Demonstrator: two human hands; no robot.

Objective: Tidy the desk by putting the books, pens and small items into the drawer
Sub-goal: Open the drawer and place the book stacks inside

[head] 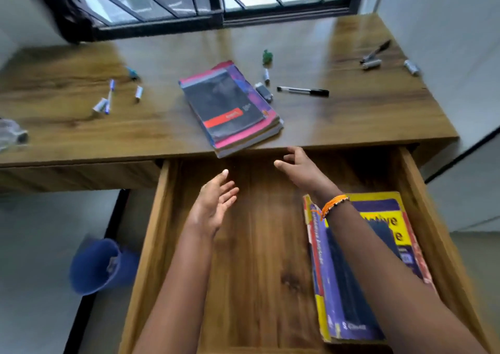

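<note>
The wooden drawer [162, 218] is pulled wide out under the desk [351, 115]. A thick yellow and purple book [341, 294] lies at its right side, partly under my right forearm. A stack of books [230, 107] with a dark cover on top rests at the desk's front edge. My left hand [213, 204] hovers open over the drawer floor, palm turned inward. My right hand [300, 167], fingers spread, reaches just below the stack, holding nothing. A black pen [303, 91] lies right of the stack.
Small items are scattered on the desk: blue and white pens [108, 99] at left, a green object [267, 56], batteries [266, 76], and silver items [373, 61] at far right. A blue bin [100, 265] stands on the floor at left. A window runs behind the desk.
</note>
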